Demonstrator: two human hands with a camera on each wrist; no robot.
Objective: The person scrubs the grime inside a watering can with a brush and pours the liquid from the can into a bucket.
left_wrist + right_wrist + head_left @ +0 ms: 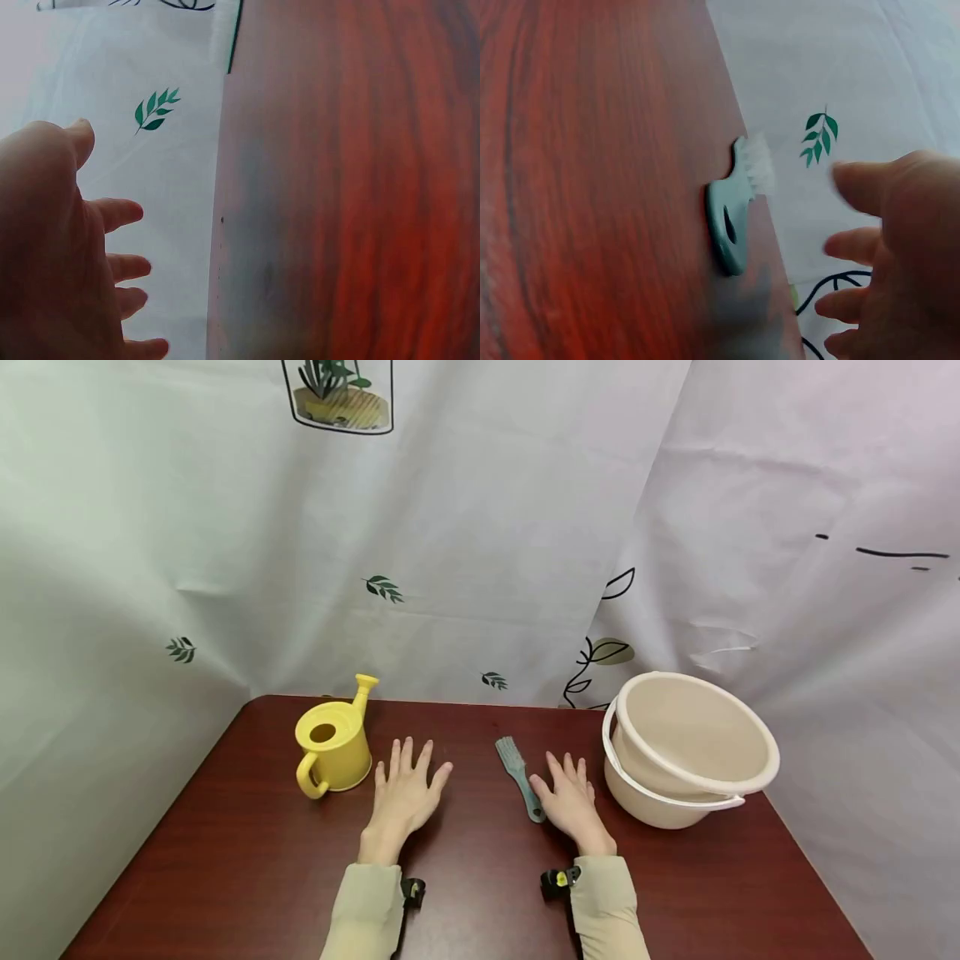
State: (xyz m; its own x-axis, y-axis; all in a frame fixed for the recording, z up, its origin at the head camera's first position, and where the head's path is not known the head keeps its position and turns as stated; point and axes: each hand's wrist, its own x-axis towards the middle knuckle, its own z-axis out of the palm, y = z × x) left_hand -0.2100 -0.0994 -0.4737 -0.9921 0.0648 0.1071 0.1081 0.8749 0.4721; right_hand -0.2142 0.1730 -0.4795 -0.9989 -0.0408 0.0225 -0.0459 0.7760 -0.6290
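My left hand (405, 795), fingers spread and straight, is palm down over the table in the head view. Just to its left stands a yellow watering can (347, 762), spout pointing to the back. My right hand (572, 806) has its fingers extended too and holds nothing. Beside its thumb lies a grey-green brush (517, 768), its head towards the back edge. In the right wrist view the brush (731, 217) shows white bristles and a slot in its handle. To the right of this hand are two cream buckets (652, 810), one tilted inside the other.
The dark red-brown wooden table (480, 893) carries everything. A pale cloth (480, 527) with leaf prints hangs behind its back edge and along both sides. A black wrist camera (557, 882) sits at the right cuff, another camera (412, 890) at the left.
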